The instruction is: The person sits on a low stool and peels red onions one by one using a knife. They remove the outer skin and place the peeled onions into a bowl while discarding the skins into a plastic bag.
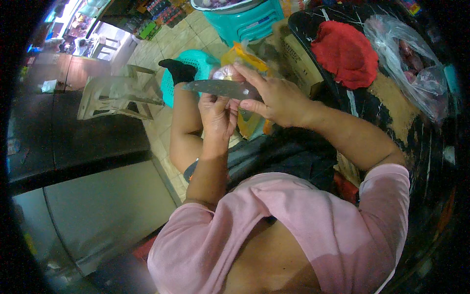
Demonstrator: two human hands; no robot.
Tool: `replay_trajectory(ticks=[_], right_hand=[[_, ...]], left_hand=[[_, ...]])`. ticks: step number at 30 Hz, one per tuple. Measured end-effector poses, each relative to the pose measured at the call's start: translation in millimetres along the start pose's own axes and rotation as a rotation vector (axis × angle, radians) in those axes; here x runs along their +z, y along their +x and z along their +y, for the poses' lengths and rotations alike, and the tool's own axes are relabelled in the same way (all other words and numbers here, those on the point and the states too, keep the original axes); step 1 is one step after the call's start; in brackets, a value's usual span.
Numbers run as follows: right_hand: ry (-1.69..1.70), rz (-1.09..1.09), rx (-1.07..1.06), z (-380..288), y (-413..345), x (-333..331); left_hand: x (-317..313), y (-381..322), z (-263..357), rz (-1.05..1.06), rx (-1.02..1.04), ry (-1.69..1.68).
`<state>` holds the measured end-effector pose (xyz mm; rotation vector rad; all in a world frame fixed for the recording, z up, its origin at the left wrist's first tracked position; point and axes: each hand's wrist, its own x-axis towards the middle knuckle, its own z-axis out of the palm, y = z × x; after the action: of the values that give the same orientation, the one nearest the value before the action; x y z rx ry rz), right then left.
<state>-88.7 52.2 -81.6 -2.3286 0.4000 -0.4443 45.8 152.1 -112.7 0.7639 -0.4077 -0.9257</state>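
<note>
A knife point(216, 88) lies crosswise before me, its broad, stained blade pointing left. My right hand point(282, 97) is closed about its handle end, which is hidden; the index finger reaches over to the bulb and the thumb is beneath the blade. Just beyond the blade is a pale purple bulb point(230, 71), garlic or onion, with its root end showing. My left hand point(218, 114) has curled fingers that pass behind the blade and hold the bulb from below; the contact is partly covered. Under the hands is a yellow plastic bag point(244, 57).
A teal stool point(249, 22) bears a basin point(235, 6) of purple-white bulbs. My foot rests near a low teal stool point(167, 82). At right, a dark table point(371, 101) carries a red cloth point(345, 55) and a clear plastic bag point(422, 62). A plastic chair point(106, 97) stands left.
</note>
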Motion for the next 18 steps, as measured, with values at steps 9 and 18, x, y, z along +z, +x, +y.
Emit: replay_trajectory(ticks=[9,18], right_hand=[[0.008,0.007,0.042,-5,1,-5],[0.243,0.088,0.018,3,5,-7]], left_hand=[[12,-11,-7,0.090,0.034,0.134],[28,-11,-13,0.079,0.063,0.141]])
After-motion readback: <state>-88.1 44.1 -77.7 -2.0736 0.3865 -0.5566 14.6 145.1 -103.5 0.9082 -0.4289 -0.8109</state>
